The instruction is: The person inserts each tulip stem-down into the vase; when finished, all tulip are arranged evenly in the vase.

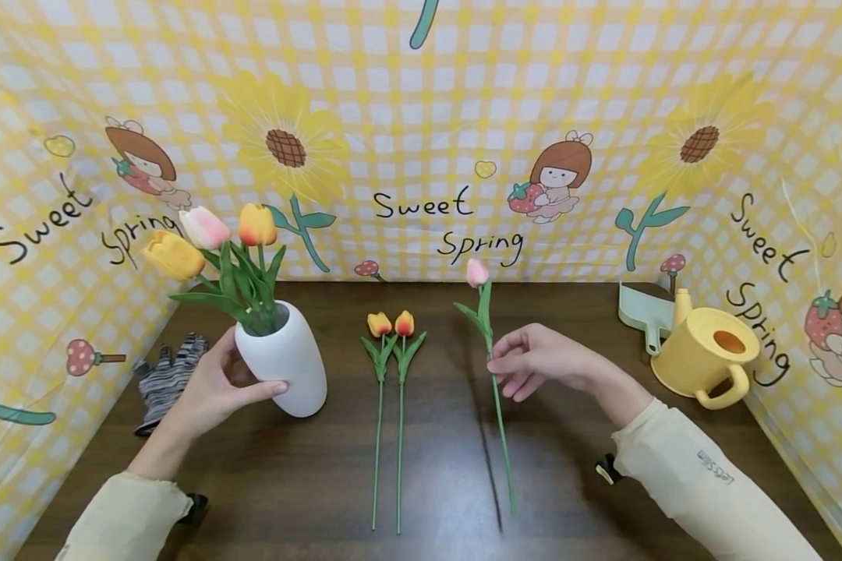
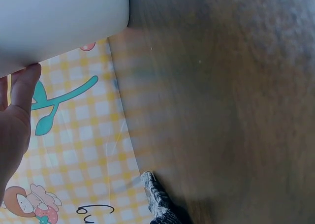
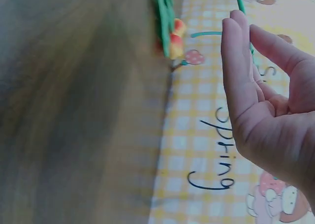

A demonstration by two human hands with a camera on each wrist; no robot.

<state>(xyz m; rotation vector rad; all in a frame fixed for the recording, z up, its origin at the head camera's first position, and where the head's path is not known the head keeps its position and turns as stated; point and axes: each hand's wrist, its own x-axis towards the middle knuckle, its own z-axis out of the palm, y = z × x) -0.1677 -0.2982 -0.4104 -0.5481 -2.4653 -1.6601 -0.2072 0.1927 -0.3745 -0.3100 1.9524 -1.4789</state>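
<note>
On the left in the head view, my left hand [image 1: 217,386] grips a white vase [image 1: 288,366], thumb across its front. The vase leans to the left. Out of its mouth stand a yellow tulip [image 1: 175,255], a pale pink tulip [image 1: 205,227] and an orange-yellow tulip [image 1: 257,225]. Right of centre, my right hand [image 1: 533,362] pinches the green stem of a pink tulip [image 1: 477,273] between thumb and fingers, bloom up and stem end pointing towards me. Between the hands, two orange-yellow tulips [image 1: 379,324] lie side by side on the table.
A yellow watering can [image 1: 698,354] stands at the right, beside a pale green dustpan [image 1: 642,312]. A grey striped glove [image 1: 171,378] lies behind my left wrist. Checked yellow cloth [image 1: 421,117] walls the dark wooden table [image 1: 252,483] at the back and sides.
</note>
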